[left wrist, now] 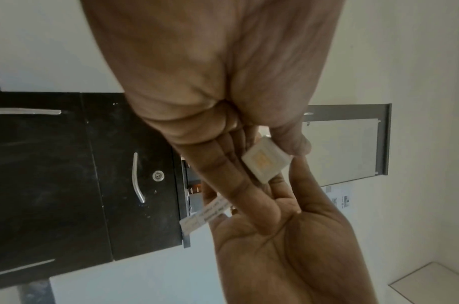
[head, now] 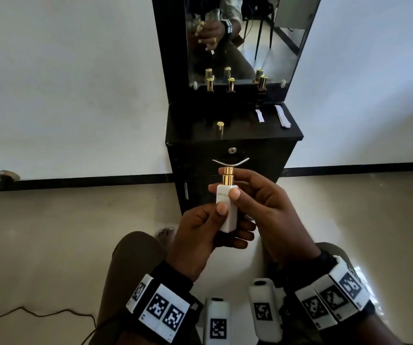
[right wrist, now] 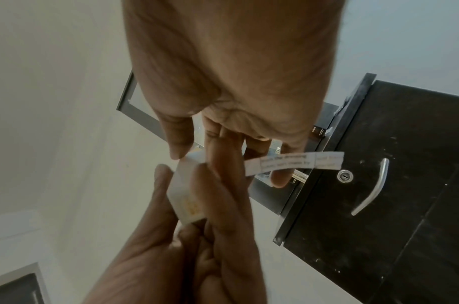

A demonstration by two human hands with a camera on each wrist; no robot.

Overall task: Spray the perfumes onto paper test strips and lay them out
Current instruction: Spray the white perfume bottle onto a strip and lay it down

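My left hand (head: 195,235) is gripping the lower body of the white perfume bottle (head: 228,207), thumb on its front face, fingers curled round behind. The bottle is a smooth, matte, square-sided block, upright between both hands, with its shiny gold spray nozzle (head: 228,176) bare at the top. My right hand (head: 270,215) is pinching the bottle's upper part, thumb on the front and index finger arching over by the nozzle. In the right wrist view its lower fingers are also holding a thin printed paper test strip (right wrist: 296,163), flat and slightly bent. I'm holding all this in front of the black glossy cabinet (head: 233,145). On its top a loose gold cylindrical cap (head: 220,129) is standing near the front edge, then two white paper strips (head: 271,115) lying flat further right. Three gold-capped bottles (head: 231,85) are lining the mirror (head: 275,46) behind.
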